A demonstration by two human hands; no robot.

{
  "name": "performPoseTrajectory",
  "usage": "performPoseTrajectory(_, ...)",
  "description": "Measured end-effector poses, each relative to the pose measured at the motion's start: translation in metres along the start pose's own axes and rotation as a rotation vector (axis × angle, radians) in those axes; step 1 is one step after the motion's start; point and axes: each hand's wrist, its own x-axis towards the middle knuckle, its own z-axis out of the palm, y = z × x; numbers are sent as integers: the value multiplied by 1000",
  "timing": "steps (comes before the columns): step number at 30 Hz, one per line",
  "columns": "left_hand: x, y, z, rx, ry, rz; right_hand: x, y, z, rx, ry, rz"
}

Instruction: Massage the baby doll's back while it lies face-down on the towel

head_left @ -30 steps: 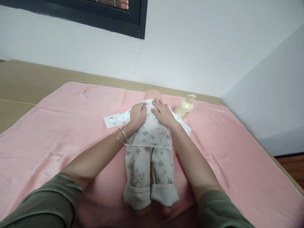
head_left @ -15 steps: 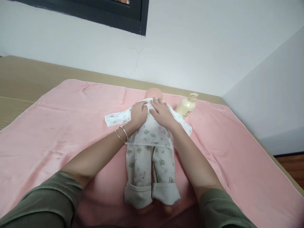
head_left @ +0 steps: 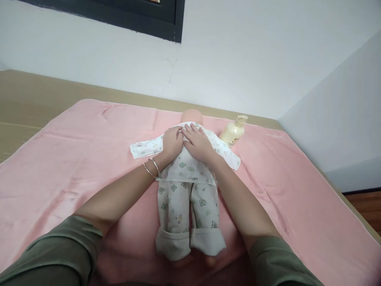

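Atop doll [head_left: 190,169], left hand [head_left: 173,142] beside right hand [head_left: 199,145], palms down

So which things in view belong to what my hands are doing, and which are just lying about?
Part of it, it seems:
Left hand and right hand, both on the patterned top
Doll wearing that top
Patterned trousers
Pink blanket, spread underneath

Just about:
Pump bottle beside the doll, touched by neither hand
Dark window frame, beyond

Matt cloth shirt [head_left: 188,169], glossy bottle [head_left: 233,133]
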Motion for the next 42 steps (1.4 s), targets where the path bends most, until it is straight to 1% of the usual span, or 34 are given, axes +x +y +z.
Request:
performPoseTrajectory(2,-1,2,0,3,2,5,7,20,-8,71,-12,90)
performPoseTrajectory(4,-1,3,0,4,4,-7,9,26,-10,73,15,230)
performPoseTrajectory(5,-1,4,0,3,3,-13,8,22,-9,50,25,292)
performPoseTrajectory(7,-1,3,0,1,0,-24,0,4,-4,-30,36,357)
performPoseTrajectory(8,-1,3,0,0,-1,-27,-5,-8,-1,-78,43,356)
performPoseTrajectory(10,-1,2,-1,-4,-2,-27,-14,-28,5,-159,58,279)
performPoseTrajectory(12,-1,1,-2,-12,-2,-23,-18,-35,6,-190,77,173)
performPoseTrajectory(14,-1,0,-2,-14,0,-10,-14,-24,4,-142,51,80)
performPoseTrajectory(16,-2,1,-1,9,6,19,-6,-3,-2,-37,4,46)
performPoseTrajectory(18,-3,1,-1,52,4,63,3,18,-7,65,-6,109)
performPoseTrajectory(20,-4,2,0,91,-8,102,7,27,-9,96,23,207)
performPoseTrajectory(22,-4,3,-1,107,-22,116,4,19,-7,39,67,295)
performPoseTrajectory(24,-3,5,-3,104,-33,91,-4,-1,-2,-64,106,357)
performPoseTrajectory(25,-2,7,-4,95,-44,64,-9,-13,1,-113,119,361)
performPoseTrajectory(27,0,10,-7,65,-75,-4,-18,-31,4,-176,114,292)
performPoseTrajectory(29,3,14,-10,61,-114,-32,-20,-37,4,-165,92,214)
performPoseTrajectory(31,1,18,-11,121,-125,6,-15,-28,3,-79,71,202)
performPoseTrajectory(33,-6,24,-9,229,-106,93,-7,-10,0,27,88,237)
performPoseTrajectory(35,-18,33,-5,313,-85,180,2,11,-2,106,136,279)
performPoseTrajectory(37,-32,42,0,349,-99,248,8,26,-4,152,163,323)
performPoseTrajectory(40,-43,48,5,340,-131,264,9,32,-8,137,138,358)
performPoseTrajectory(42,-38,43,5,311,-117,219,6,26,-11,63,107,344)
